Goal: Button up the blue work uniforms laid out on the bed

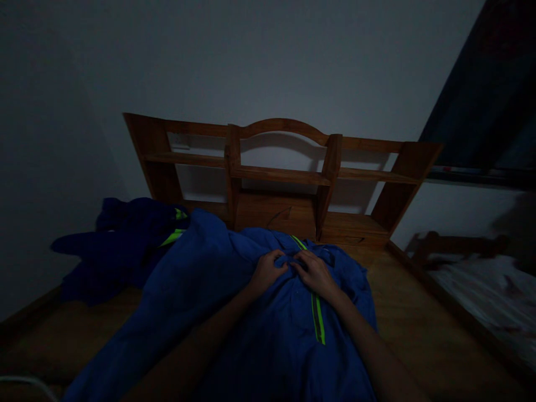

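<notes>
A blue jacket (268,324) with a neon-green zipper strip lies spread on a wooden desk (419,318) in dim light. My left hand (267,271) and my right hand (315,272) rest close together on the jacket's upper part, near its collar. Both have curled fingers pinching the blue fabric. My forearms lie across the jacket toward me.
A second dark blue garment (121,245) with green trim is heaped at the desk's back left. A wooden shelf unit (280,178) stands along the back against the wall. A bed (489,290) lies to the right. A pale cable (25,382) crosses the near left corner.
</notes>
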`<state>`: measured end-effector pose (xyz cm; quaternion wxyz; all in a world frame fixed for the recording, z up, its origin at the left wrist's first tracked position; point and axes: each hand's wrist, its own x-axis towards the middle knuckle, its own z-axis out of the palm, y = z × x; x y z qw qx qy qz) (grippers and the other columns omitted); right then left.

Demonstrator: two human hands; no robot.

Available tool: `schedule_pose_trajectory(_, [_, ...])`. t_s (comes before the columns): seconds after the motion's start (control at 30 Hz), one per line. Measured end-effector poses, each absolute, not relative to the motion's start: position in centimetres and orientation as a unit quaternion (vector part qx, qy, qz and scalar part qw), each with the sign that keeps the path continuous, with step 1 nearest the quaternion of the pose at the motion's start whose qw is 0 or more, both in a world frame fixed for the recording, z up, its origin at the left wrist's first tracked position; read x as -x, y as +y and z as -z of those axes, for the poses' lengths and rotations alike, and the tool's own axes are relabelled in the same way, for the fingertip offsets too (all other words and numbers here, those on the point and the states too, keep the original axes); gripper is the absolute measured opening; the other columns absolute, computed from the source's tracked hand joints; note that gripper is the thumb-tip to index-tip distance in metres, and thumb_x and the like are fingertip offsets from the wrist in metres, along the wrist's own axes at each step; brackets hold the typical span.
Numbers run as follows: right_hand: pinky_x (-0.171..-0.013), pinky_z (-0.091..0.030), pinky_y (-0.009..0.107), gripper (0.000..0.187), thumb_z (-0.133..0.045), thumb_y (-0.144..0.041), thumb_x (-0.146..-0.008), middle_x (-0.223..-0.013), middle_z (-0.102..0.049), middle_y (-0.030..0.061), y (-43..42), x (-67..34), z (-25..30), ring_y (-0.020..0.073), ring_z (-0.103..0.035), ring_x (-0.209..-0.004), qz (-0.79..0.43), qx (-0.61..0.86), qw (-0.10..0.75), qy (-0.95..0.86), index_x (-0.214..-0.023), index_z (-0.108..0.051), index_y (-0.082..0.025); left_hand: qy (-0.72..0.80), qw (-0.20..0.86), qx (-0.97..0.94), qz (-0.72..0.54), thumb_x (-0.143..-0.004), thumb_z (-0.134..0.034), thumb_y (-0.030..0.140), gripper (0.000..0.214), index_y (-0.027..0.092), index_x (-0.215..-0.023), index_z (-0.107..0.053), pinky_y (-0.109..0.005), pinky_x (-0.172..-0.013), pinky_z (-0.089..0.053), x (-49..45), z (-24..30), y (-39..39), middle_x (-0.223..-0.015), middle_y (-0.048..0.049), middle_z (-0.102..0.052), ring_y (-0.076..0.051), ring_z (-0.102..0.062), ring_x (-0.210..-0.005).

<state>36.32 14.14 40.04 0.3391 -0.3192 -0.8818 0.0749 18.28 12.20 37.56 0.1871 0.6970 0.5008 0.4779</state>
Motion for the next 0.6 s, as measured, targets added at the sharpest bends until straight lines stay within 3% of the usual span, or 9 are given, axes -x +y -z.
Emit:
schedule_pose_trajectory(0.33, [-0.082,-0.043,0.028,0.010,-0.054,-0.027,-0.088,-0.094,-0.063,0.0020,14.2,-36.5,-40.3,0.0166,-0.058,-0.092,-0.086,0.328,0.358,-0.870,-0.095,-0.057,-0.022,0.525,0.102,-0.696,-0.480,-0.078,-0.055,0.021,0.014,0.020,-0.091,-0.061,-0.027,-0.081,-0.046,-19.0,-38.2,11.2,-0.090,-0.0017,-0.066,-0.016,-0.061,-0.085])
schedule_pose_trajectory(0.6, [-0.075,-0.042,0.026,0.014,-0.053,-0.032,-0.087,-0.088,-0.063,0.0011,14.3,-36.2,-40.3,0.0160,-0.058,-0.083,-0.164,0.336,0.385,-0.844,-0.091,-0.060,-0.021,0.519,0.177,-0.673,-0.497,-0.076,-0.058,0.023,0.014,0.019,-0.088,-0.063,-0.024,-0.078,-0.047,-18.5,-38.6,11.9,-0.088,-0.0016,-0.068,-0.015,-0.063,-0.083])
